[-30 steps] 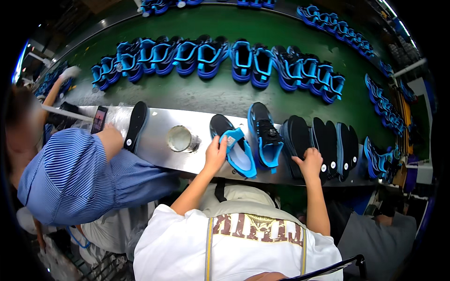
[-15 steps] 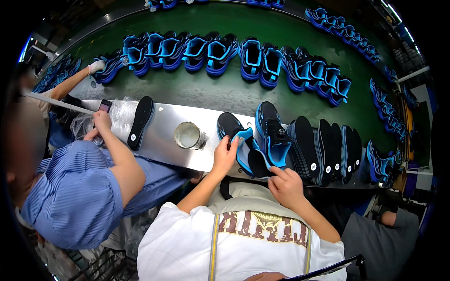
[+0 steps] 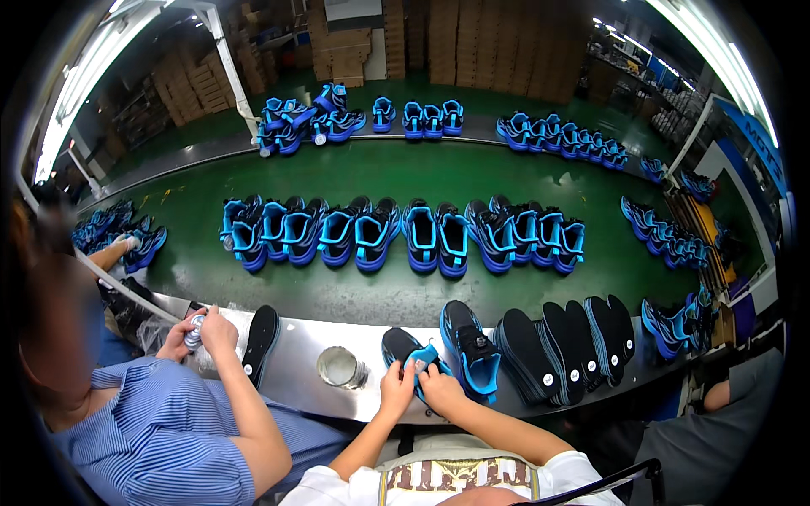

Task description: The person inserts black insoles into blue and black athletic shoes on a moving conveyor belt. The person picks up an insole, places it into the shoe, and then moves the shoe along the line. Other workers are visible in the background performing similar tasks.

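Note:
A black and blue sneaker point(image 3: 401, 344) lies on the metal ledge in front of me. My left hand point(image 3: 396, 392) grips it at the bright blue collar and tongue, thumb up. Bunched together, the fingers of my right hand point(image 3: 443, 392) reach into the shoe's opening; their tips, and anything they hold, are hidden. No insole shows inside the shoe from here. Just right of it, touching or nearly so, stands a matching sneaker point(image 3: 469, 347), its heel toward me.
Stacks of black insoles point(image 3: 525, 358) lie to the right. An open tin point(image 3: 340, 368) and a single insole point(image 3: 262, 341) are to the left. A co-worker in a striped blue shirt point(image 3: 160, 422) sits there. Rows of sneakers point(image 3: 377, 240) stand on the green belt point(image 3: 337, 173).
My view has tilted up. My right hand, earlier holding a black insole's end outside the shoe, has moved left into the opening. The insole is now out of sight. My left hand stays at the collar.

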The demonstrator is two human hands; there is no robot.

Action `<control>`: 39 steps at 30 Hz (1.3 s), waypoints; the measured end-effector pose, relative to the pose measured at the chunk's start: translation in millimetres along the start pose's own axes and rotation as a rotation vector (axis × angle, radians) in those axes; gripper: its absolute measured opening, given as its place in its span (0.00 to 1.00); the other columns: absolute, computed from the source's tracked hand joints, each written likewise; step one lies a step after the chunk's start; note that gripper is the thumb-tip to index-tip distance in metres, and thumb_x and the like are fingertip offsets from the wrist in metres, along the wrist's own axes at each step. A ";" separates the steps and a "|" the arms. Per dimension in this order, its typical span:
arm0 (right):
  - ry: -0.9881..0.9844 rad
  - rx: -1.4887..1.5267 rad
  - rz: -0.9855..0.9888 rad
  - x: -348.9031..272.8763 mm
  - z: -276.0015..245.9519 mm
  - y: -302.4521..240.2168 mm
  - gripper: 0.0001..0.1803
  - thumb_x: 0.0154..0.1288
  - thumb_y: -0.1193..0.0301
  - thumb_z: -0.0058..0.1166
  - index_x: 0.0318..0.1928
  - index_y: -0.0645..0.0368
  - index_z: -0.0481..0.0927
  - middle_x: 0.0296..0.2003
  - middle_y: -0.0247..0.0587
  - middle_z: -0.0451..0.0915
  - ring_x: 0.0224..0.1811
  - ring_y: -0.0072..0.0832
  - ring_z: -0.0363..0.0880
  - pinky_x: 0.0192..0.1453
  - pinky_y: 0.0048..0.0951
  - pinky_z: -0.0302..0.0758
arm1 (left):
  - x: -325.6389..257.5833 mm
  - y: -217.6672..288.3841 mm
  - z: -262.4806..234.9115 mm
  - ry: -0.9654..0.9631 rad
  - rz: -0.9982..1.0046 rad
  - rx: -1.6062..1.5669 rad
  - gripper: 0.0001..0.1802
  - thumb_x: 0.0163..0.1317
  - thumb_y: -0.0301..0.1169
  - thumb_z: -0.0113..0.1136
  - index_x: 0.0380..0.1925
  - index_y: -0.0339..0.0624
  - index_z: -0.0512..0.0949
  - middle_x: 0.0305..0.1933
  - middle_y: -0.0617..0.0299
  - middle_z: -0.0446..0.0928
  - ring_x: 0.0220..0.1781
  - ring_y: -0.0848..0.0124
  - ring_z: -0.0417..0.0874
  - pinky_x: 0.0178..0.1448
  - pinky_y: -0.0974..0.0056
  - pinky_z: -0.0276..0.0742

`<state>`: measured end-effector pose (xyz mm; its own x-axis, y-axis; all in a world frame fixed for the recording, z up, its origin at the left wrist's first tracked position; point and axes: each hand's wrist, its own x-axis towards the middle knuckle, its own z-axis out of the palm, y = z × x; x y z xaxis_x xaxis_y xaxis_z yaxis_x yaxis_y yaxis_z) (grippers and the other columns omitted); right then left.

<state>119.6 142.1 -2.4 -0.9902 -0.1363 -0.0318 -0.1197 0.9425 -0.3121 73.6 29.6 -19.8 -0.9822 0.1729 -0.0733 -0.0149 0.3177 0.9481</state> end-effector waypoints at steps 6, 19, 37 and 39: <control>0.292 -0.045 -0.126 -22.7 -28.6 -7.6 0.14 0.46 0.63 0.54 0.30 0.60 0.73 0.36 0.52 0.70 0.40 0.42 0.70 0.36 0.35 0.70 | 2.0 10.9 -7.1 -0.032 -0.061 -0.113 0.16 0.58 0.37 0.49 0.20 0.36 0.66 0.16 0.65 0.64 0.19 0.81 0.60 0.21 0.72 0.58; -0.256 -0.115 -0.271 -7.6 -28.4 5.0 0.06 0.45 0.72 0.47 0.23 0.62 0.75 0.27 0.44 0.71 0.32 0.36 0.72 0.32 0.30 0.72 | 7.4 7.5 -9.9 -0.097 -0.037 -0.170 0.14 0.55 0.35 0.55 0.18 0.38 0.67 0.11 0.72 0.61 0.15 0.85 0.58 0.16 0.76 0.53; -0.271 -0.270 -0.347 8.4 18.3 25.4 0.09 0.47 0.70 0.44 0.29 0.60 0.75 0.31 0.45 0.72 0.34 0.34 0.70 0.36 0.27 0.70 | 9.5 8.0 -7.2 -0.126 0.035 -0.099 0.11 0.57 0.34 0.52 0.24 0.36 0.70 0.12 0.62 0.66 0.14 0.79 0.64 0.18 0.71 0.60; -0.299 -0.288 -0.355 8.9 18.1 24.8 0.11 0.48 0.69 0.44 0.30 0.60 0.75 0.32 0.44 0.72 0.36 0.33 0.70 0.38 0.28 0.70 | 9.2 8.6 -6.9 -0.116 0.050 -0.090 0.11 0.57 0.34 0.51 0.26 0.36 0.71 0.13 0.61 0.66 0.14 0.79 0.64 0.19 0.71 0.61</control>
<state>109.1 158.8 -27.6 -0.8263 -0.5027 -0.2540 -0.4996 0.8624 -0.0814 63.2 27.5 -10.1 -0.9541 0.2945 -0.0551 0.0123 0.2223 0.9749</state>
